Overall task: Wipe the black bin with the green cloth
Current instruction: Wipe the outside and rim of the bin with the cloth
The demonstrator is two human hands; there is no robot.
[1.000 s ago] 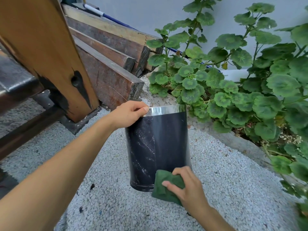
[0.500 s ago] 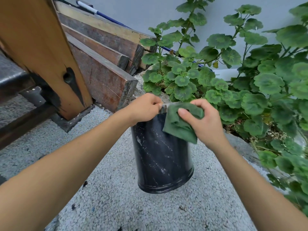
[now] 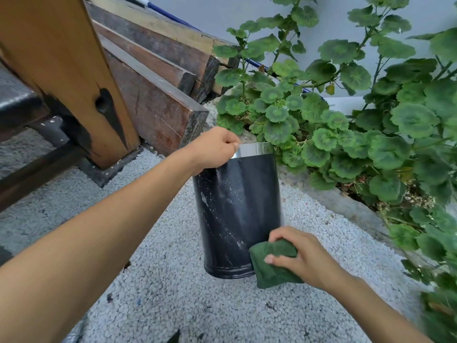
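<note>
At the lower right of the black bin (image 3: 237, 214), the right hand (image 3: 304, 256) is closed around the green cloth (image 3: 272, 264). The fingers curl over the top of the bunched cloth, the thumb (image 3: 274, 259) lies across its near face, and the cloth is pressed against the bin wall just above the base ring. Part of the cloth hangs below the hand, level with the bin's bottom edge.

At the upper left of the bin, the left hand (image 3: 215, 149) is clenched on the silver rim band (image 3: 254, 149), knuckles facing the camera; the fingertips are hidden behind the rim. The bin stands on the pale pebbled ground (image 3: 173, 280), leaning slightly, its top farther from the camera than its base. Its dark wall shows pale streaks and specks, densest on the left and centre.

Directly behind and to the right of the bin, round-leaved green plants (image 3: 346, 120) grow in a bed bounded by a concrete kerb (image 3: 346, 204); some leaves touch or overlap the rim. Behind and to the left of the bin, dark timber beams (image 3: 153, 105) are stacked, with a light wooden post (image 3: 61, 70) farther left. A pale wall (image 3: 210, 11) stands behind the plants.
</note>
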